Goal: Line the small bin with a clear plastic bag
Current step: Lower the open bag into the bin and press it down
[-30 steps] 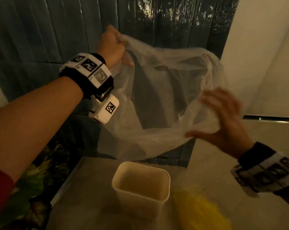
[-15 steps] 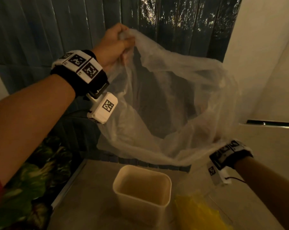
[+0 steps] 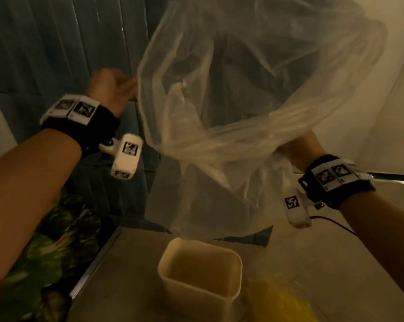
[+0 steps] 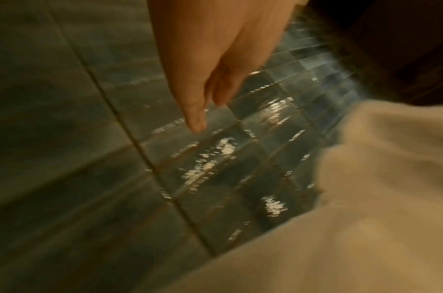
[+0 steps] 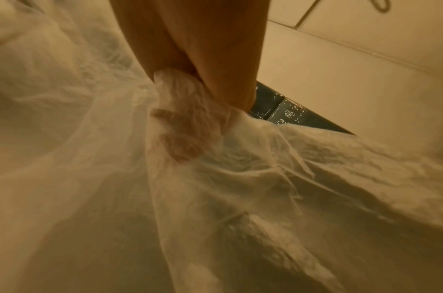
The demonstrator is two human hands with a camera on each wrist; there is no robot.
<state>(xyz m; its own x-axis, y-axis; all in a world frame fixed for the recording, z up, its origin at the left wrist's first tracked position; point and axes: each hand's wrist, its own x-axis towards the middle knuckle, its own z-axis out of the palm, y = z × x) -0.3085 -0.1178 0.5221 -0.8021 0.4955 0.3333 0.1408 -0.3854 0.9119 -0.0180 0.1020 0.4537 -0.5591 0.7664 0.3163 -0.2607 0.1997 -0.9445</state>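
Note:
The clear plastic bag (image 3: 242,89) billows high in front of the dark tiled wall, its mouth facing me. My left hand (image 3: 117,87) pinches the bag's left edge; in the left wrist view my left hand (image 4: 207,111) shows thumb and finger pressed together, with the bag (image 4: 365,198) blurred at the right. My right hand (image 3: 298,149) grips a bunch of the bag's lower right edge. The right wrist view shows my right hand (image 5: 210,119) with its fingers curled inside the bag (image 5: 240,188). The small cream bin (image 3: 196,298) stands upright and unlined on the table below.
Yellow plastic (image 3: 277,300) lies right of the bin on the pale table (image 3: 126,275). The table's left edge (image 3: 94,259) borders a green leafy surface (image 3: 45,263). Dark blue tiles (image 3: 57,43) stand behind, and a pale wall (image 3: 400,89) is at the right.
Both hands have dropped lower and the bag has ballooned upward. The left hand came down from the top of the bag; the right hand now shows outside the plastic, gripping its edge.

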